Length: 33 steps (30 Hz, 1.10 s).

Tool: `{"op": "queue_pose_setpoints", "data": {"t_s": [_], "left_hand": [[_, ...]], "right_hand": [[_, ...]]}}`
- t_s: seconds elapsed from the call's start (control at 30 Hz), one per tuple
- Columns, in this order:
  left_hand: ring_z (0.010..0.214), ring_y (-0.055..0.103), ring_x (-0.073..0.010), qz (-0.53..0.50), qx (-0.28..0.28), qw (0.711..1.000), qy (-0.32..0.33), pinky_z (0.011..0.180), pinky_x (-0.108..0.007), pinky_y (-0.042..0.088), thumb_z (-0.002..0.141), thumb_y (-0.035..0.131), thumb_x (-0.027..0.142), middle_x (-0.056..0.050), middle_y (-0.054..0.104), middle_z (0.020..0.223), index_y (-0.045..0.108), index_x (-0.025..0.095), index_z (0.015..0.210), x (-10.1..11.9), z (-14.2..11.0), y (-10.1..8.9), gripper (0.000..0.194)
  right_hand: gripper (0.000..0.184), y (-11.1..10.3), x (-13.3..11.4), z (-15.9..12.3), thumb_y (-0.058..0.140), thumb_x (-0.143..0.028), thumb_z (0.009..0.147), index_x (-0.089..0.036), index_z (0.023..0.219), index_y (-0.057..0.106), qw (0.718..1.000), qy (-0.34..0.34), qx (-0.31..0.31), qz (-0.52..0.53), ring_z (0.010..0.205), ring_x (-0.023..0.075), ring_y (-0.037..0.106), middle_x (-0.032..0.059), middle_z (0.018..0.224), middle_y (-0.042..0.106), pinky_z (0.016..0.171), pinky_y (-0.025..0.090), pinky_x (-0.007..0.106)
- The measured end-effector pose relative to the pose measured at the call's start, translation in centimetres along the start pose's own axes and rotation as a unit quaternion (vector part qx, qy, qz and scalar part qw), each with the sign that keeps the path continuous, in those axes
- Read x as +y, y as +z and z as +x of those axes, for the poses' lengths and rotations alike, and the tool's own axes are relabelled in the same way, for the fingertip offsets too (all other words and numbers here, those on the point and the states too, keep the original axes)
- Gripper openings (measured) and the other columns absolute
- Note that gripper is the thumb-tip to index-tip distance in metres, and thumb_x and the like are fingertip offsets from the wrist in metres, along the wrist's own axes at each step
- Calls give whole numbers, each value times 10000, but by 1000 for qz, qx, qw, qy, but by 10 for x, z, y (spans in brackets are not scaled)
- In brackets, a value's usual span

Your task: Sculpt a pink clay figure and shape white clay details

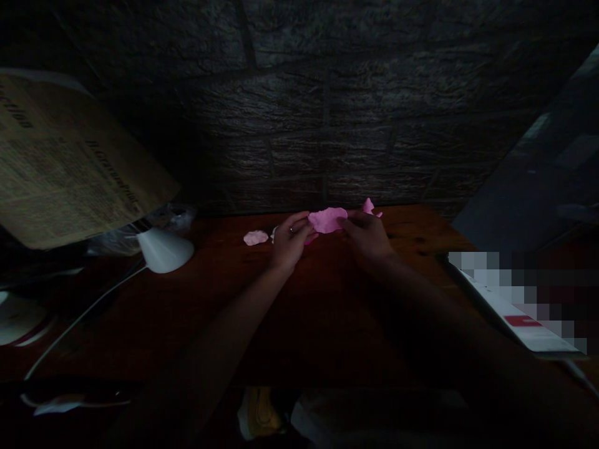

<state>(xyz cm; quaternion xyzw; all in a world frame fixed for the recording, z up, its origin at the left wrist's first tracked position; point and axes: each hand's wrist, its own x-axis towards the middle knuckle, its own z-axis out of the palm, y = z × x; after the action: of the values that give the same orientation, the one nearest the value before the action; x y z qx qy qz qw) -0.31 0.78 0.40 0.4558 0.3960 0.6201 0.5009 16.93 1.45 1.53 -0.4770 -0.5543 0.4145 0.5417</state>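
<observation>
A flattened piece of pink modelling clay (329,219) is stretched between my two hands above the table. My left hand (291,242), with a ring on one finger, grips its left edge. My right hand (368,235) pinches the right edge between thumb and fingers. Beyond my right hand stands another pink clay piece (369,205) with a pointed top, partly hidden. To the left of my left hand lies a pale pink flattened clay piece (255,237). A small white thing (274,234) shows just behind that hand, too covered to name.
A lamp with a newsprint-patterned shade (70,162) and white base (166,251) stands at the left, its white cord (88,312) running toward the front. A dark brick wall (299,106) backs the wooden table (318,337). A flat device with a blurred surface (505,299) lies at the right.
</observation>
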Motion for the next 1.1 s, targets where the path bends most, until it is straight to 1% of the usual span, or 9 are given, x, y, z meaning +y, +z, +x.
{"op": "queue_pose_setpoints", "data": {"t_s": [0.1, 0.2, 0.37, 0.5, 0.7, 0.83, 0.93, 1.03, 1.1], "left_hand": [[880, 741, -179, 5, 2, 1000, 9, 815, -344, 632, 777, 749, 184, -50, 760, 961, 701, 205, 1010, -2, 1, 0, 239], [841, 733, -165, 8, 9, 1000, 14, 794, -333, 632, 767, 766, 184, -47, 754, 948, 697, 206, 992, -2, 1, 0, 236], [800, 727, -153, -4, 13, 1000, 8, 773, -330, 630, 756, 786, 200, -36, 748, 920, 677, 207, 965, -3, 1, 0, 236], [801, 733, -167, -4, 12, 1000, 2, 777, -350, 629, 734, 820, 233, -34, 742, 906, 664, 206, 991, -3, 2, -1, 302], [755, 729, -153, -22, 34, 999, -29, 759, -327, 628, 731, 824, 206, -24, 740, 869, 660, 199, 1034, 1, 1, 0, 344], [751, 722, -146, -33, 33, 998, -39, 775, -325, 620, 719, 826, 191, -18, 730, 843, 670, 190, 1014, 2, 0, 1, 334], [744, 707, -130, -37, 29, 998, -43, 792, -320, 611, 708, 827, 200, -7, 715, 820, 682, 182, 990, 2, 0, 0, 317], [759, 698, -122, -40, 28, 997, -51, 789, -308, 605, 682, 839, 220, -9, 717, 845, 690, 177, 946, 1, 1, 0, 307], [772, 695, -127, -42, 28, 997, -55, 778, -303, 606, 651, 859, 238, -17, 721, 860, 693, 168, 899, 1, 0, 0, 307]], "right_hand": [[260, 1, 2, 0, 732, -390, 776, -163, 903, 734, 1000, -6, 6, -1, 656, 185, 644, 68, 740, 707, 609, 505, 321], [272, 0, 3, 0, 722, -387, 799, -156, 941, 734, 1000, -9, 0, -10, 668, 191, 642, 84, 774, 710, 615, 500, 334], [303, 1, 0, 0, 750, -389, 794, -164, 995, 733, 1000, -13, -4, 14, 693, 182, 651, 73, 802, 724, 602, 508, 311], [399, 3, -4, -2, 792, -467, 760, -175, 1025, 726, 999, -5, -3, 46, 718, 179, 659, 66, 822, 736, 592, 523, 298], [481, 6, -3, -4, 794, -530, 748, -183, 1072, 715, 998, -14, -38, 55, 748, 189, 661, 66, 827, 721, 588, 510, 299], [477, 8, -1, -5, 814, -515, 706, -178, 1026, 707, 997, 6, -48, 66, 752, 189, 661, 67, 827, 720, 586, 496, 289], [458, 10, -2, -8, 823, -480, 693, -189, 1022, 693, 995, 27, -57, 77, 761, 184, 670, 69, 875, 733, 586, 488, 276], [454, 13, -4, -11, 843, -452, 672, -209, 1018, 678, 991, 61, -72, 98, 757, 175, 677, 75, 952, 743, 571, 481, 262], [462, 15, -5, -13, 872, -428, 638, -214, 995, 671, 988, 76, -83, 106, 751, 171, 677, 64, 935, 738, 557, 474, 253]]}}
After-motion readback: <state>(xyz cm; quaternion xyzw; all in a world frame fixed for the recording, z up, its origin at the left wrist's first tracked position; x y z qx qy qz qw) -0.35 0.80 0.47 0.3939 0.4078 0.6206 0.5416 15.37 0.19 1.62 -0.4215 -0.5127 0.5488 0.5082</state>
